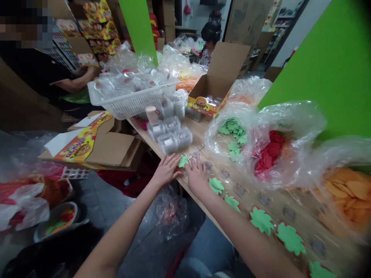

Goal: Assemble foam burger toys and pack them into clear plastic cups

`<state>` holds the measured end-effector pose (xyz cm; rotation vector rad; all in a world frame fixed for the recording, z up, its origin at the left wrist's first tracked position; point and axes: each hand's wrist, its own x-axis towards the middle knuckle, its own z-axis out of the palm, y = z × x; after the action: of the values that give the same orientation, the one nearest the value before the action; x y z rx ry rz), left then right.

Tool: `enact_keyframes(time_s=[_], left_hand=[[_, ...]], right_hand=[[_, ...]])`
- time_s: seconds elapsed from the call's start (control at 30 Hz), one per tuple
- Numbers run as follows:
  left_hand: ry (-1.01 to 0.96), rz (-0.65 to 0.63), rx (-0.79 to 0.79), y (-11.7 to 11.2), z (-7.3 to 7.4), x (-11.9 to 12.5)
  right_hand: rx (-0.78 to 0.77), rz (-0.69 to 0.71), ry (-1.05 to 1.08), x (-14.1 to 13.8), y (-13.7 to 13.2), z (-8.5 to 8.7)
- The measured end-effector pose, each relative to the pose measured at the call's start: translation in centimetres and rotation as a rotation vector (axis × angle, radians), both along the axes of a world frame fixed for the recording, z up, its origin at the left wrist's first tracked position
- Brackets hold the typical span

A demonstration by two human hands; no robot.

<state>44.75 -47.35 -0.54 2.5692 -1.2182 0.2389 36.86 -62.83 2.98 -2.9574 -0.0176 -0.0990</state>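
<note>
Green foam leaf (182, 161), head view: where does it lie?

— Flat on a wooden table (197, 136), with a red backing at its edge, between the two hands.

Grip state?

— Released, as far as seen. Left hand (165, 172) and right hand (197, 175) are open, fingers spread, neither clenched. Left fingertips (177, 168) and right fingertips (189, 163) sit at the leaf's edges; whether they press it, cannot tell.

Surroundings, relative to that leaf?

— To its right, a row of similar leaves (261, 220) runs along the table beside small grey discs (263, 199). Farther right, clear plastic bags (290, 116) hold green leaves (232, 135), red pieces (268, 152) and orange pieces (348, 189). Straight ahead: clear plastic containers (168, 139), then a white plastic basket (133, 98); a burger-printed cardboard box (207, 92) stands ahead and to the right. To its left, flat printed cardboard (87, 143).

Others present?

— Well beyond it, a co-worker's hand (89, 71) is beside the basket; a second person (210, 46) stands farther back.
</note>
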Motion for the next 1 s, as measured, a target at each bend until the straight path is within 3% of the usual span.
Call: enact_keyframes(time_s=[0.13, 0.3, 0.5, 0.67, 0.8, 0.9, 1.0], left_hand=[[-0.003, 0.044, 0.015, -0.1, 0.2, -0.7], [-0.021, 0.17, -0.05, 0.0, 0.7, -2.8], [0.0, 0.197, -0.058, -0.2, 0.1, -4.5], [0.008, 0.214, -0.071, -0.6, 0.9, -3.5], [0.048, 0.087, 0.005, -1.0, 1.9, -2.1], [0.058, 0.033, 0.042, -1.2, 1.9, -1.3], [0.028, 0.03, 0.033, -1.3, 1.8, -1.0]], right_hand=[[-0.009, -0.005, -0.017, 0.1, 0.8, -0.3], [-0.004, -0.074, -0.062, 1.6, -0.9, 0.3], [-0.057, 0.018, -0.029, 1.6, -1.5, -0.6], [-0.024, -0.001, 0.045, 2.0, -1.1, -0.6], [0.012, -0.001, 0.091, 2.5, -1.6, 0.0], [0.049, 0.01, -0.014, 2.0, -1.8, 0.4], [0.118, 0.038, -0.145, -0.3, -1.9, 0.9]])
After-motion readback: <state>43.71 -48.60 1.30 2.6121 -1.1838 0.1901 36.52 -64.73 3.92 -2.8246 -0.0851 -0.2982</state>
